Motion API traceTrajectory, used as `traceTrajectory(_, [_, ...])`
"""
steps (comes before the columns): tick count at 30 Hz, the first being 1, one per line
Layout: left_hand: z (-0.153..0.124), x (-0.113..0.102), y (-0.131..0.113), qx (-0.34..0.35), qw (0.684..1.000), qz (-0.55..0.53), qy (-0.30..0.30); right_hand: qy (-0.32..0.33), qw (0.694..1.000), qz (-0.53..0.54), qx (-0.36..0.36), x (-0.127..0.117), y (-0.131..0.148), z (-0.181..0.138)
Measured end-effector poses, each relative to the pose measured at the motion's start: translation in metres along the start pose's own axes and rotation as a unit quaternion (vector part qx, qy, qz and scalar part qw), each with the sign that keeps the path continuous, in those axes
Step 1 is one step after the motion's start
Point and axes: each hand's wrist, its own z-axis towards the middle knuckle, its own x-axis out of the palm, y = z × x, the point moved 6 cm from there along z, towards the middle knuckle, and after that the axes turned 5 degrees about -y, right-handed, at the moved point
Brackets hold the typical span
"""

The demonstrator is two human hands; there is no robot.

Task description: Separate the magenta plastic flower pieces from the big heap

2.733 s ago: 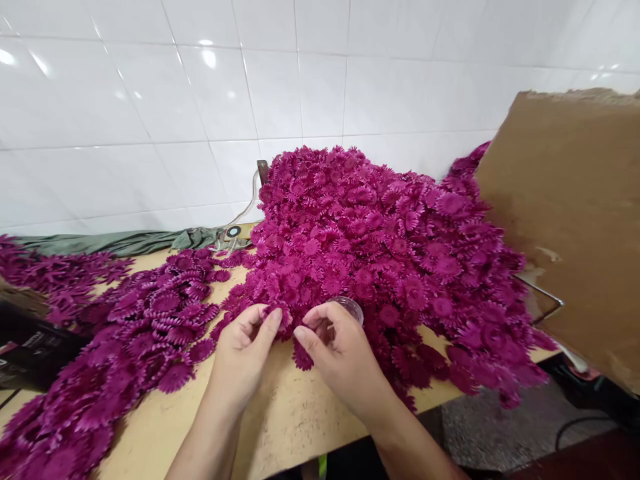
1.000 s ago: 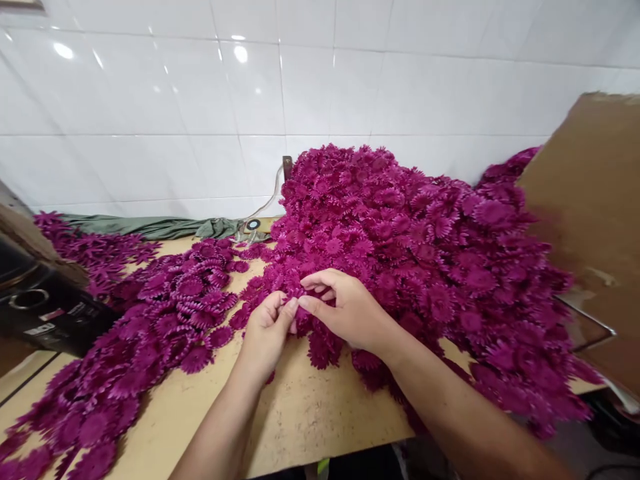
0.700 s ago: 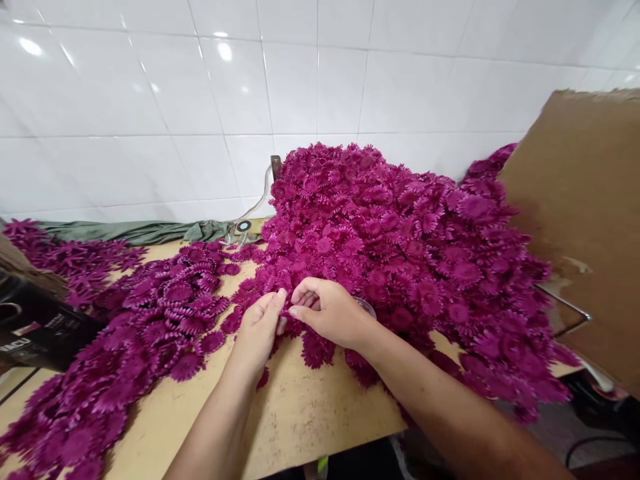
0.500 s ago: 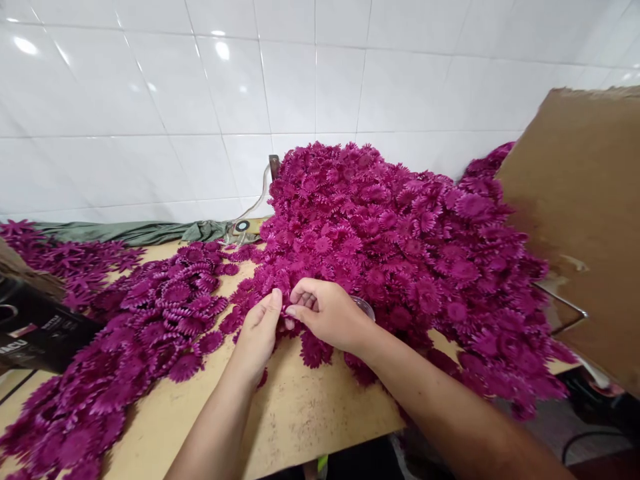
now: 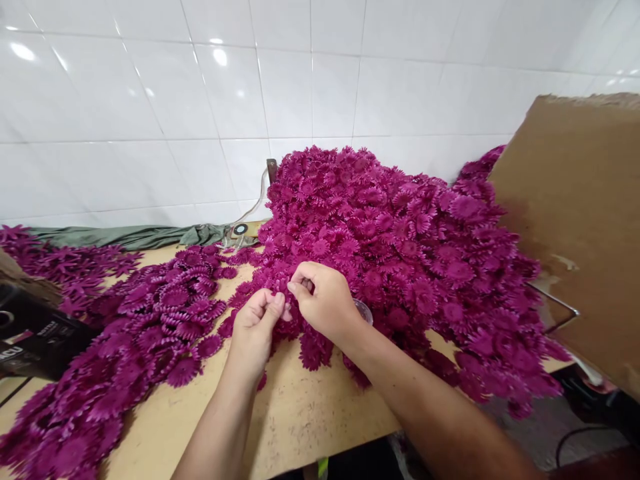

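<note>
From the head view, I see both hands raised close together over the near part of the surface (image 5: 310,407). The left hand (image 5: 263,317) pinches a small magenta flower piece (image 5: 275,292) between thumb and finger, mostly hidden by its grip. The right hand (image 5: 323,297) curls just beside it, thumb and forefinger drawn together; I cannot tell whether anything sits between them. Beyond the hands and to their right rises a great heap of flowers (image 5: 370,220), a clear round container (image 5: 364,311) peeking out past the right wrist. Left of the hands lies a looser spread of flowers (image 5: 170,307), and well to their right leans brown cardboard (image 5: 575,213).
</note>
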Motion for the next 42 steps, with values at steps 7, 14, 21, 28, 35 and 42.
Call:
traceTrajectory(7, [-0.004,-0.016,-0.001,-0.016,1.000,0.007,-0.020,-0.006,0.993,0.068,0.100,-0.028,-0.040,0.017])
traceTrajectory(14, [-0.001,0.013,0.001,-0.023,0.999,-0.040,0.014,0.134,0.978,0.157,0.039,0.009,0.002,-0.018])
traceTrajectory(21, [-0.006,-0.006,0.002,0.034,0.998,-0.033,-0.038,-0.050,0.998,0.035,0.030,-0.024,-0.021,0.006])
traceTrajectory(28, [-0.004,-0.011,0.011,-0.056,0.997,-0.051,-0.024,-0.069,0.979,0.132,0.137,-0.039,-0.054,0.021])
traceTrajectory(35, [-0.002,0.000,0.008,-0.099,0.993,-0.068,-0.007,0.033,0.934,0.291,0.205,-0.008,-0.041,0.008])
traceTrajectory(42, [0.009,0.000,0.009,-0.070,0.996,-0.027,-0.052,0.030,0.923,0.309,0.230,-0.003,-0.049,0.007])
